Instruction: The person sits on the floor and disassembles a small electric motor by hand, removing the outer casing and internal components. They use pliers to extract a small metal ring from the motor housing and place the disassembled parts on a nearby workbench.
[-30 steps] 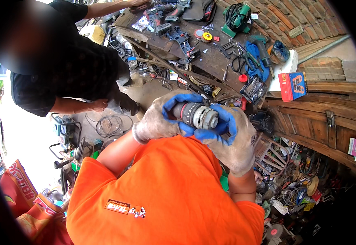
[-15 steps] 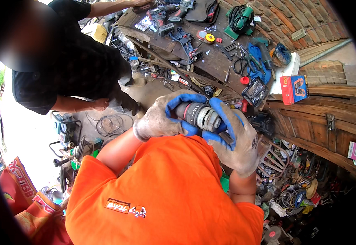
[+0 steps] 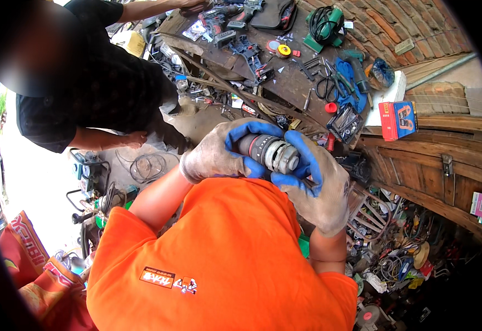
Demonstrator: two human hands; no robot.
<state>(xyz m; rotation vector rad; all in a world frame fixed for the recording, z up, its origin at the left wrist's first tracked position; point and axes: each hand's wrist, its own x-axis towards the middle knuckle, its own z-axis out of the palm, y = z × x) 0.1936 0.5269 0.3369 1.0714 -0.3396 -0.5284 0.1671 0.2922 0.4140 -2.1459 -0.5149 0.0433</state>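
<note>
A round, black-and-grey metal part (image 3: 272, 152), up at twelve o'clock from the orange cloth shirt (image 3: 219, 231).
At its nine o'clock, the left hand (image 3: 219, 153), in a grey-and-blue cloth glove (image 3: 196, 167), curls its fingers around the back end (image 3: 245, 144). At four, the right hand (image 3: 322, 186), gloved the same, bends around the grey metal nose (image 3: 288, 160); I can't tell if those fingertips press. It looks heavy and hard; the black ring (image 3: 260, 148) with pale marks should be good to grip.

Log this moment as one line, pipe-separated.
left hand: gripping dark-and-metal cylindrical part | right hand: cupped around its pale end, contact unclear | beyond: workbench with blue cloth
</note>
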